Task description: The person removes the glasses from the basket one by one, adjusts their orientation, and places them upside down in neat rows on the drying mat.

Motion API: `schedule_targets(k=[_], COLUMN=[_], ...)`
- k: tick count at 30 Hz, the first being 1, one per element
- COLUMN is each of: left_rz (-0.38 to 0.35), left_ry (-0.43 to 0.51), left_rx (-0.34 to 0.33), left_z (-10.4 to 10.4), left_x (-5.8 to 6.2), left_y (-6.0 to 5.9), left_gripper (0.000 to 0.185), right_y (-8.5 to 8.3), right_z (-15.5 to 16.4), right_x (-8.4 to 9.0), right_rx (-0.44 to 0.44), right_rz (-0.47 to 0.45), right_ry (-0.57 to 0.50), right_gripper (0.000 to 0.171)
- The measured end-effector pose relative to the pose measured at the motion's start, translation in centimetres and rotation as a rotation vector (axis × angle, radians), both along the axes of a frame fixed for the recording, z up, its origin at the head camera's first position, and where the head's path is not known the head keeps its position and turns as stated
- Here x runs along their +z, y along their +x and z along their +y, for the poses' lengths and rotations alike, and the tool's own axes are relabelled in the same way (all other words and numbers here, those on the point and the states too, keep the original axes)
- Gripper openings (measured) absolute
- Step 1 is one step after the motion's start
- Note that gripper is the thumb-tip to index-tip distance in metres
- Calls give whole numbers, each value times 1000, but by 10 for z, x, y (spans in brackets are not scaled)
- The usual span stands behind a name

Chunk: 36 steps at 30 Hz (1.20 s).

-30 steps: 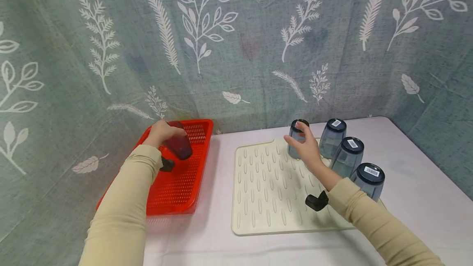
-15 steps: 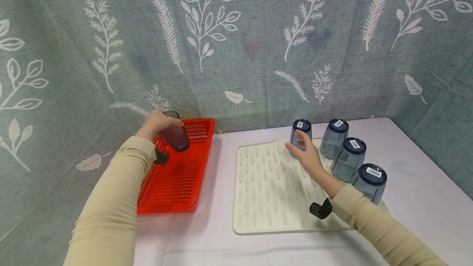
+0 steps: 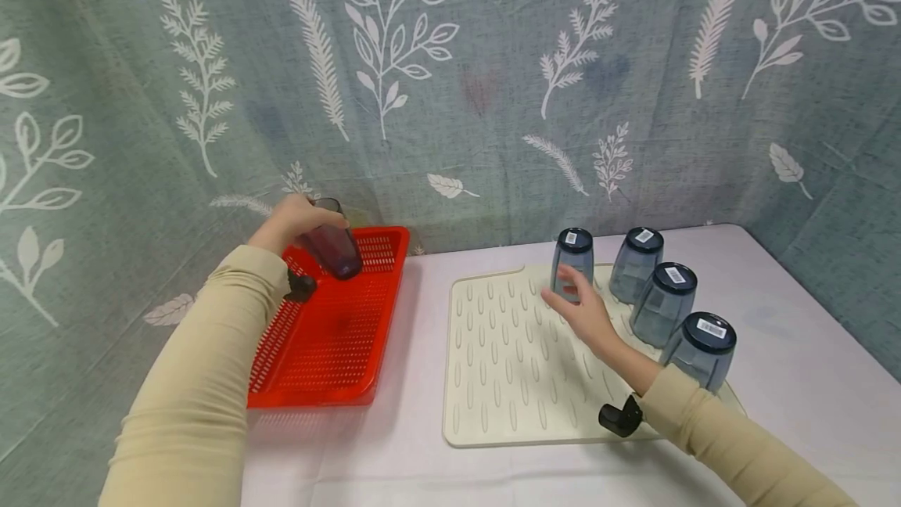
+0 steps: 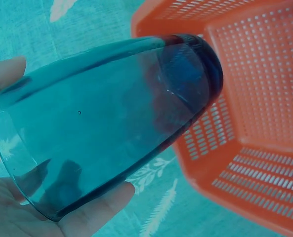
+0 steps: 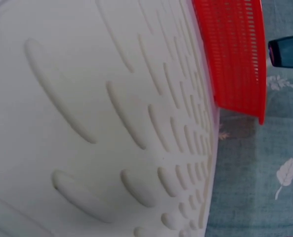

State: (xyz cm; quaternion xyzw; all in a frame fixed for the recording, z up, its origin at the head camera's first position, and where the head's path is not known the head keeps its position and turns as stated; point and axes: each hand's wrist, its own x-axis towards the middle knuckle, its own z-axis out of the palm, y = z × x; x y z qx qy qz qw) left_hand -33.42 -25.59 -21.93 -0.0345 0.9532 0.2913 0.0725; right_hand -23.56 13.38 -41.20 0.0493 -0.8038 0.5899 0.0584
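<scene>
My left hand (image 3: 292, 221) grips a dark blue-grey tumbler (image 3: 332, 245), tilted, above the far end of the red basket (image 3: 317, 370). The left wrist view shows the same tumbler (image 4: 111, 123) lying across the palm, with the thumb and fingertips (image 4: 99, 210) curled round it and the basket (image 4: 255, 128) below. My right hand (image 3: 580, 311) hovers open over the cream ridged drying mat (image 3: 503, 366), just in front of the far-left upside-down tumbler (image 3: 572, 257), not touching it. Only the mat (image 5: 97, 123) and the basket (image 5: 232, 54) show in the right wrist view.
Three more blue-grey tumblers stand upside down along the mat's right side (image 3: 635, 263) (image 3: 665, 297) (image 3: 702, 349). A leaf-patterned cloth (image 3: 450, 84) hangs behind and at both sides of the white table (image 3: 795, 382).
My left hand has lifted the tumbler higher out of the basket and tilted it. My right hand has let go of the far-left tumbler and drawn back toward me.
</scene>
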Motion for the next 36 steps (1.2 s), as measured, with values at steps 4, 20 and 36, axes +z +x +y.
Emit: schedule_targets(k=[4, 20, 36], left_rz=[-29, -72, 17], left_ry=[-17, 60, 238], left_rx=[-14, -51, -100], left_z=[3, 23, 58], left_x=[7, 18, 14], left_y=[0, 0, 9], left_gripper=[82, 96, 88], right_y=[5, 18, 21], right_z=[0, -3, -5], right_x=[-6, -15, -18], right_rx=[15, 51, 66], right_rz=[-2, -59, -59], right_ry=[10, 41, 16], right_gripper=[66, 65, 61])
